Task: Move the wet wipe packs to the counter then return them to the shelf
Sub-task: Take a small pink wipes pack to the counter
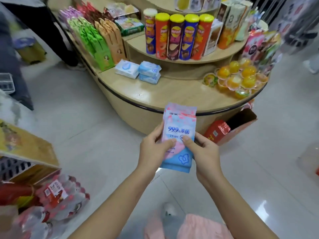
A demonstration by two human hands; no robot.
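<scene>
A pink and blue wet wipe pack [179, 125] stands upright in front of me, above the floor and just short of the round wooden shelf [155, 94]. My left hand [155, 149] grips its left edge with the thumb across the front. From the other side, my right hand [203, 150] grips its right edge, thumb on the front too. More packs lie on the shelf's bottom tier: a white one [126, 68] and two light blue ones stacked [149, 71].
Chip cans [176, 37] stand on the middle tier, snack boxes [96, 40] to the left, fruit jelly cups [236, 78] on the right. An open red carton [229, 126] sits on the floor by the shelf base. Bottled water packs [57, 195] lie at lower left.
</scene>
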